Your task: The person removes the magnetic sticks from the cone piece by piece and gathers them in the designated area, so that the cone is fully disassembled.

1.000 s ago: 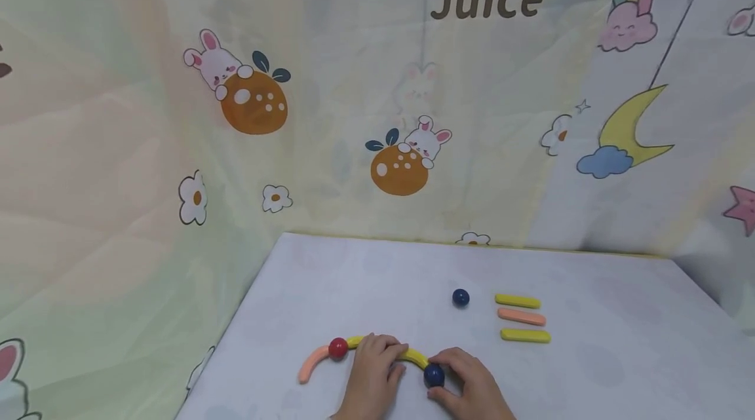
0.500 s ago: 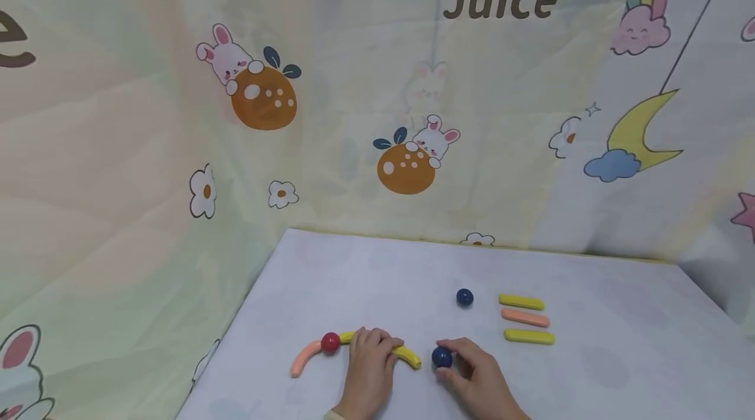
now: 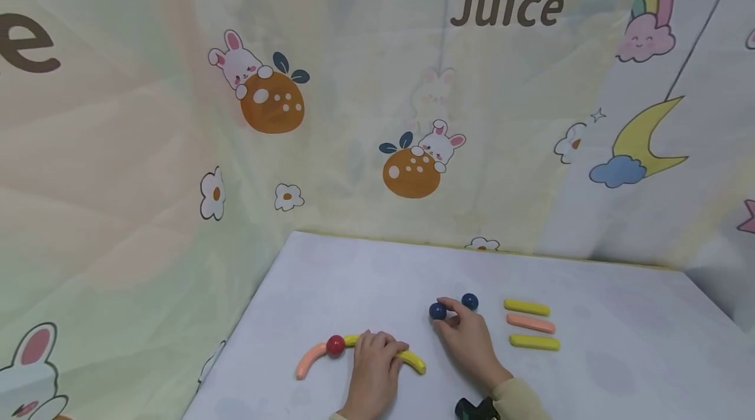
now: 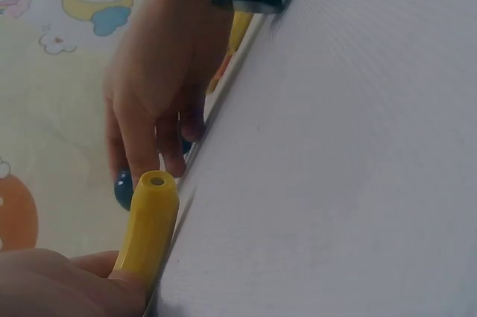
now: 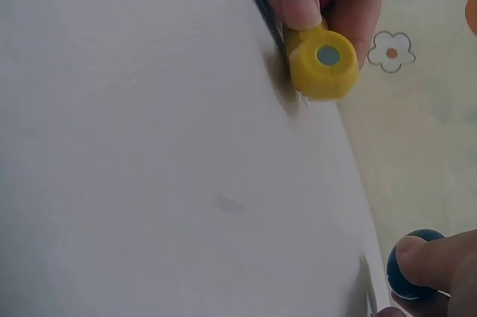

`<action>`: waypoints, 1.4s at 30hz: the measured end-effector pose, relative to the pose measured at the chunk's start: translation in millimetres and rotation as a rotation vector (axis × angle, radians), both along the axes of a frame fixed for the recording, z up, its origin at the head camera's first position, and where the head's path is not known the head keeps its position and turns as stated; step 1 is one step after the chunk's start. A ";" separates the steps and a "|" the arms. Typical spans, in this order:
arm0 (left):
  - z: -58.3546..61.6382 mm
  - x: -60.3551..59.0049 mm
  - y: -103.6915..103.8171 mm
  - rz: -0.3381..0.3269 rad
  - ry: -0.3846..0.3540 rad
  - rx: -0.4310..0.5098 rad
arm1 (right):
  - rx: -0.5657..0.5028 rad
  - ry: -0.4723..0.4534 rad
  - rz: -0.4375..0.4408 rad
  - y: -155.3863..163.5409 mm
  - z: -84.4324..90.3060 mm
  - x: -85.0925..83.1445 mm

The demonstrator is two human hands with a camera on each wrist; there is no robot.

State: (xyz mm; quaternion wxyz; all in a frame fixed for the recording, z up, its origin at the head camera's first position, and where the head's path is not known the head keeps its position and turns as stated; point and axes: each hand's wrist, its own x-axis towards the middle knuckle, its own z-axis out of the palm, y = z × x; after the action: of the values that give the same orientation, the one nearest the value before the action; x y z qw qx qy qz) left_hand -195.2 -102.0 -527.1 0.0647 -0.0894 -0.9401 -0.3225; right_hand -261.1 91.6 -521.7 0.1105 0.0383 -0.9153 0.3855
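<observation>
A: A pale table (image 3: 619, 354) is seen across the lower frame, backed by a pastel cloth (image 3: 147, 145) printed with rabbits, oranges and the word "Juice".

B: Nearest, at bottom centre, the left hand (image 3: 374, 361) is laid over the yellow curved stick (image 3: 413, 361), fingers curled down on it so it is pinned to the table. In the left wrist view its open end (image 4: 155, 180) can be made out, a small hole in the tip.

A: To the left of that hand a red ball (image 3: 335, 345) is joined to the stick, and a peach curved stick (image 3: 308, 363) is carried on from there toward lower left.

B: A little farther up, right of centre, a dark blue ball (image 3: 438, 311) is pinched at the fingertips of the right hand (image 3: 468, 341). It is well apart from the stick's free end.

A: Just beside it, slightly higher, a second blue ball (image 3: 469, 301) is left alone on the table.

B: Farther right, three straight sticks (image 3: 531, 325) are lined up in a stack: yellow, peach, yellow.

A: How the held ball will handle can be judged: small, hard, smooth and light, likely to roll if released.

B: Agreed. It is best taken across its middle with thumb and fingertips, as appears to be done now, though the thumb side is hidden.
</observation>
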 end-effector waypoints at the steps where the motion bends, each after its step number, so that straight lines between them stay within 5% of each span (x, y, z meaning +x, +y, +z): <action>1: -0.3 0.1 -0.2 -0.001 0.004 -0.001 | 0.005 0.007 -0.002 -1.8 -0.2 -3.0; 17: -0.3 0.6 0.5 -0.009 0.015 0.011 | 0.053 0.018 -0.094 -17.5 -0.7 -26.7; 32: 1.1 1.6 0.1 -0.017 -0.002 0.008 | 0.036 -0.026 -0.093 -18.9 -2.4 -29.6; 42: 1.0 -0.2 -0.9 -0.015 -0.018 0.039 | -0.126 -0.060 -0.143 -11.5 0.6 7.6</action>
State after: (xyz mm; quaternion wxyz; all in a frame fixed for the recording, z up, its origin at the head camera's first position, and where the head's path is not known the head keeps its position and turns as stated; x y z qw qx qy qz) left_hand -195.4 -102.9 -526.1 0.0554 -0.0924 -0.9335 -0.3420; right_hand -253.5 80.0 -521.1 0.1124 -0.0455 -0.8924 0.4346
